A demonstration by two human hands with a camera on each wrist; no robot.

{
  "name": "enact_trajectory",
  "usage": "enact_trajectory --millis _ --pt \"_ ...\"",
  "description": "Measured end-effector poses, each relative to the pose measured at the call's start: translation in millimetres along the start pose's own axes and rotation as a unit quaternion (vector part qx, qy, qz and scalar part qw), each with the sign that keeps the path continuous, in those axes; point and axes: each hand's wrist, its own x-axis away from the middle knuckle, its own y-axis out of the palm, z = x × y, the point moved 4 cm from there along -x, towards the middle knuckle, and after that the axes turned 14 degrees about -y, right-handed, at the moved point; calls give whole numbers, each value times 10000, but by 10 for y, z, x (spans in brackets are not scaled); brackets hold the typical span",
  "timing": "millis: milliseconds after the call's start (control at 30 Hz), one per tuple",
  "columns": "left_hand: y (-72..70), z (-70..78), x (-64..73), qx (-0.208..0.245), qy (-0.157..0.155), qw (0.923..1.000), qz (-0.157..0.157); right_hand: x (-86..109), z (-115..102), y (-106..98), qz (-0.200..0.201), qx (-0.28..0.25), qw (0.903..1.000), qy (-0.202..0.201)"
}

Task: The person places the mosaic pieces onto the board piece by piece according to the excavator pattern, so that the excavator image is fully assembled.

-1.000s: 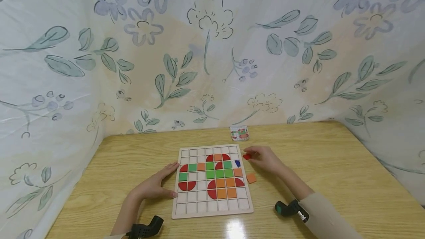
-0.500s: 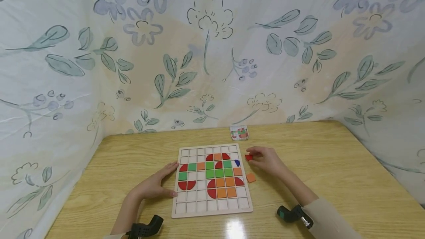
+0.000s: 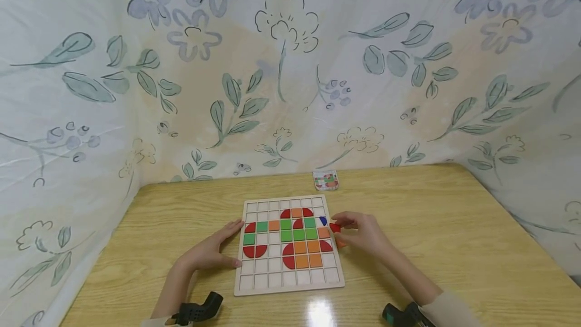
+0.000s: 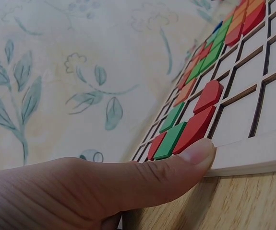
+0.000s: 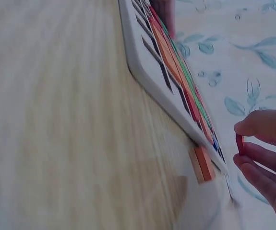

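Note:
A square wooden grid board [image 3: 281, 280] lies on the table, with red, orange, green and blue tiles in many of its cells. My left hand [image 3: 210, 252] rests at the board's left edge, fingers spread; in the left wrist view the thumb [image 4: 171, 165] touches the rim beside a red tile. Just off the right edge, my right hand [image 3: 366, 236] pinches a small red tile [image 5: 240, 143] between thumb and fingers. The blue piece [image 3: 323, 221] sits in a cell close to those fingertips. A loose orange tile [image 5: 205, 164] lies by the board, partly hidden by my right hand in the head view.
Behind the board lies a small patterned card [image 3: 326, 180] with a coloured grid design. Flower-printed cloth [image 3: 290, 74] stands along the back and sides of the wooden table [image 3: 417, 206].
My right hand, holding the red tile, has moved nearer to me along the board's right edge and now partly covers the loose orange tile. The left hand has stayed in place.

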Motion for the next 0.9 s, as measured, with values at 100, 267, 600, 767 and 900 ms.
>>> enact_trajectory --millis 100,267,600,767,900 --pt "-3 -5 -5 -14 -20 10000 19 51 -37 54 8 -250 9996 159" --pt "-3 -5 -14 -12 -20 10000 37 140 -96 165 -64 -595 9978 294" --pt "1 -2 -12 6 5 10000 45 263 -183 288 -274 -973 9946 246" --pt "8 -2 -11 -15 32 10000 43 314 -197 329 -216 -1089 9938 -5" --pt "6 9 2 -22 61 10000 44 345 -193 355 -233 -991 9943 -303"
